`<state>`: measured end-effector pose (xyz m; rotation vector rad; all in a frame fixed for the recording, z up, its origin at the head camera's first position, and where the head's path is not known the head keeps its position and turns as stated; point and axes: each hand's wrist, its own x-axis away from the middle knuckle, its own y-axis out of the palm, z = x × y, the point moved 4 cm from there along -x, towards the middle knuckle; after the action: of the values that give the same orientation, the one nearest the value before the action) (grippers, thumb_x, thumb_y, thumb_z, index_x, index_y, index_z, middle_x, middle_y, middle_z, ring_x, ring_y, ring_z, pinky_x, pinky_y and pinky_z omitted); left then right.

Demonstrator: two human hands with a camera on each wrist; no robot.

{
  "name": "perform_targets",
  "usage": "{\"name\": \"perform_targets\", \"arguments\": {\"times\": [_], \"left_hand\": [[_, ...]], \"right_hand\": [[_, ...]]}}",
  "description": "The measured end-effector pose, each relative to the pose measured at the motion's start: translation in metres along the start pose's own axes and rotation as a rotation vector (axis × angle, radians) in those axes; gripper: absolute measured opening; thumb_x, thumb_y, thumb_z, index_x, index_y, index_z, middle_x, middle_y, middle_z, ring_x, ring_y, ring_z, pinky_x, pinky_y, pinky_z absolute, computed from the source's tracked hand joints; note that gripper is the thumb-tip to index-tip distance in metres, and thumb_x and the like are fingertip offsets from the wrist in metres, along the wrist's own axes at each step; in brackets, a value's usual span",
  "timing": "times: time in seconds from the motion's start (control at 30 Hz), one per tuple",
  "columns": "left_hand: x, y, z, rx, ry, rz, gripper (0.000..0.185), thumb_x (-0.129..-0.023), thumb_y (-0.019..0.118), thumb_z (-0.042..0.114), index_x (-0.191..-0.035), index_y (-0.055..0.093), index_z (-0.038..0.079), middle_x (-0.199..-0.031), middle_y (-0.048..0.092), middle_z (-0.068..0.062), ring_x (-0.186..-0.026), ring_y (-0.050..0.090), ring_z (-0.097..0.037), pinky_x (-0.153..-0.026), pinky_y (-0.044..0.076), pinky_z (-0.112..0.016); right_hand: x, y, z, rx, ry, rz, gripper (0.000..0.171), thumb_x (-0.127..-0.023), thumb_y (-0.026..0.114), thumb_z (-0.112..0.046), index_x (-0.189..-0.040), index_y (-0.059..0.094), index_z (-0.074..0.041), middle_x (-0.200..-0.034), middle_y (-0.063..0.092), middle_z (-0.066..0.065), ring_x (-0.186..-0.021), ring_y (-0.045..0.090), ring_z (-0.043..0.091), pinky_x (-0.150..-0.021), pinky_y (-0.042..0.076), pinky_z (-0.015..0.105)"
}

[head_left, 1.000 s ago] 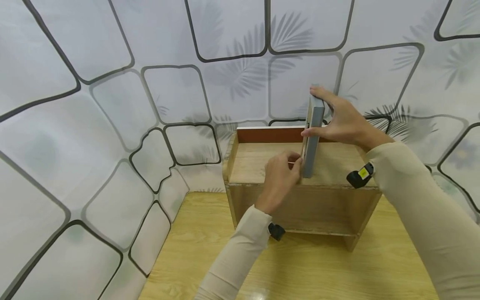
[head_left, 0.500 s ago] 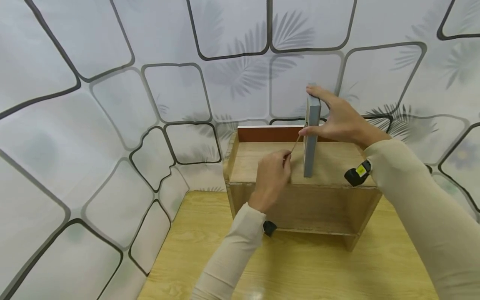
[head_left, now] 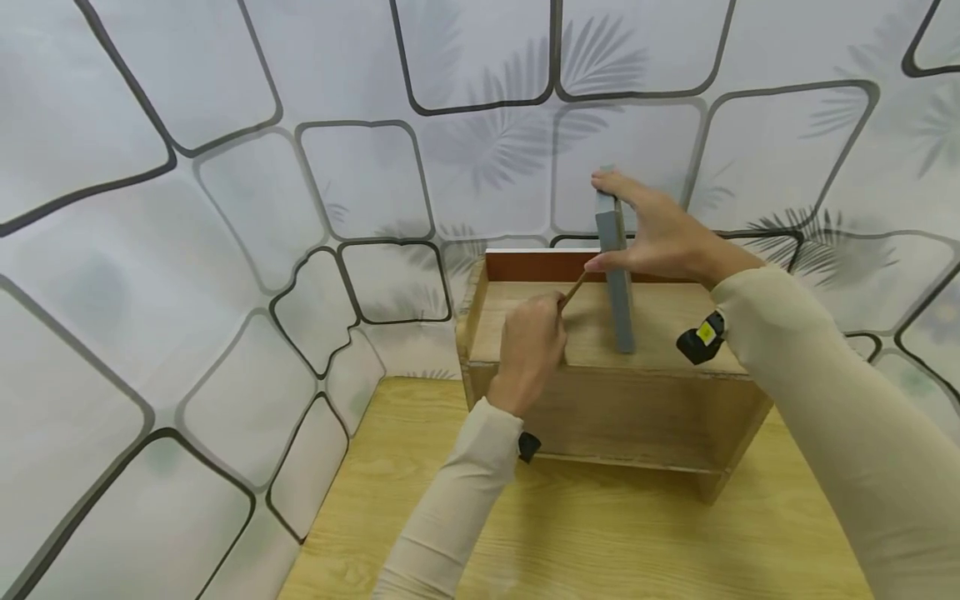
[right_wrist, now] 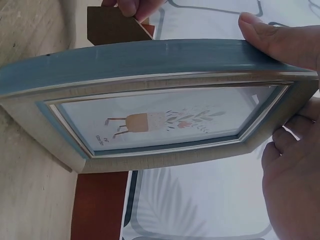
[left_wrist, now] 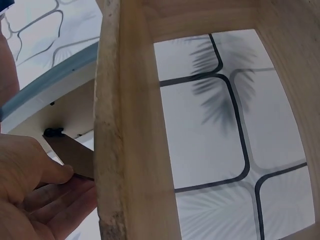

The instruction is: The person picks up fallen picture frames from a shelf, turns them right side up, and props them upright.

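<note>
A grey-blue picture frame (head_left: 617, 283) stands on edge on top of a wooden box shelf (head_left: 600, 408). My right hand (head_left: 652, 235) grips it from the right, with the thumb at the near edge and the fingers over the top. The right wrist view shows the picture frame (right_wrist: 165, 100) front with a small plant drawing, and my right hand (right_wrist: 287, 50) around its rim. My left hand (head_left: 528, 346) pinches the brown back stand (head_left: 573, 290), which juts left from the frame's back. In the left wrist view my left hand (left_wrist: 30, 192) holds the stand (left_wrist: 72, 156) beside the shelf's edge (left_wrist: 120, 130).
The shelf has a red-brown back rail (head_left: 540, 267) and an open front. It sits on a light wooden table (head_left: 585, 542) against a patterned white backdrop (head_left: 225, 208) that curves round on the left and behind.
My left hand has drawn back to the left from the frame, swinging the brown stand out from its back. The frame's top now leans slightly left. My right hand keeps its hold.
</note>
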<state>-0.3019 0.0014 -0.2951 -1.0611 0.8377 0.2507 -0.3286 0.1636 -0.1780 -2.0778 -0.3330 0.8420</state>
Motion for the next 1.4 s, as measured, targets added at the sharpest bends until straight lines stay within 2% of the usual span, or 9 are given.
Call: {"name": "perform_targets", "arguments": {"times": [0.2,0.5,0.87,1.07,1.17,1.27,1.4], "left_hand": [[0.001,0.001,-0.006,-0.006,-0.005,-0.003,0.011,-0.09,0.07,0.001,-0.095,0.077,0.007,-0.079,0.073,-0.004,-0.07,0.071,-0.019,-0.06,0.057,-0.031],[0.003,0.0,-0.009,0.052,-0.023,-0.009,0.009,-0.095,0.068,0.005,-0.096,0.076,0.005,-0.082,0.075,-0.005,-0.071,0.072,-0.019,-0.061,0.057,-0.03],[0.005,0.002,-0.013,0.06,-0.025,-0.012,0.009,-0.097,0.068,0.009,-0.097,0.076,0.005,-0.085,0.076,-0.005,-0.073,0.073,-0.019,-0.062,0.058,-0.029],[0.005,-0.001,-0.013,0.044,-0.017,0.005,0.012,-0.099,0.066,0.013,-0.101,0.075,0.005,-0.087,0.076,-0.005,-0.077,0.073,-0.02,-0.066,0.058,-0.033],[0.007,-0.008,-0.013,0.07,-0.031,0.032,0.019,-0.102,0.061,0.017,-0.106,0.074,0.003,-0.088,0.075,-0.007,-0.078,0.073,-0.022,-0.069,0.057,-0.037],[0.007,-0.017,-0.011,0.126,-0.046,0.069,0.025,-0.106,0.055,0.019,-0.11,0.073,0.002,-0.087,0.075,-0.008,-0.075,0.072,-0.024,-0.068,0.057,-0.04],[0.007,-0.025,-0.005,0.273,-0.084,0.081,0.027,-0.105,0.056,0.022,-0.116,0.072,0.002,-0.089,0.077,-0.008,-0.075,0.074,-0.02,-0.07,0.057,-0.037]], "right_hand": [[-0.006,0.007,-0.004,0.012,-0.007,-0.033,0.104,-0.078,0.09,-0.02,-0.158,0.026,0.0,-0.165,0.023,0.017,-0.155,0.01,0.031,-0.122,0.012,0.051],[-0.012,0.014,-0.007,-0.012,-0.016,-0.051,0.104,-0.079,0.089,-0.019,-0.158,0.026,0.001,-0.166,0.02,0.016,-0.155,0.006,0.031,-0.123,0.008,0.048],[-0.017,0.02,-0.008,-0.01,-0.021,-0.087,0.102,-0.08,0.088,-0.019,-0.158,0.025,0.0,-0.167,0.016,0.015,-0.155,0.002,0.031,-0.123,0.006,0.052],[-0.013,0.015,-0.009,-0.026,0.011,-0.085,0.103,-0.082,0.086,-0.028,-0.161,0.023,-0.006,-0.169,0.008,0.009,-0.155,0.001,0.029,-0.122,0.007,0.055],[-0.007,0.008,-0.009,-0.07,0.041,-0.049,0.098,-0.085,0.083,-0.032,-0.161,0.025,-0.01,-0.169,0.009,0.005,-0.155,0.006,0.027,-0.122,0.011,0.055],[0.0,-0.001,-0.006,-0.156,0.056,-0.007,0.091,-0.09,0.079,-0.028,-0.161,0.026,-0.01,-0.169,0.013,0.006,-0.154,0.011,0.027,-0.122,0.013,0.052],[0.005,-0.01,0.001,-0.245,0.043,0.039,0.081,-0.093,0.075,-0.017,-0.159,0.028,-0.006,-0.166,0.023,0.014,-0.153,0.018,0.032,-0.122,0.014,0.048]]}}
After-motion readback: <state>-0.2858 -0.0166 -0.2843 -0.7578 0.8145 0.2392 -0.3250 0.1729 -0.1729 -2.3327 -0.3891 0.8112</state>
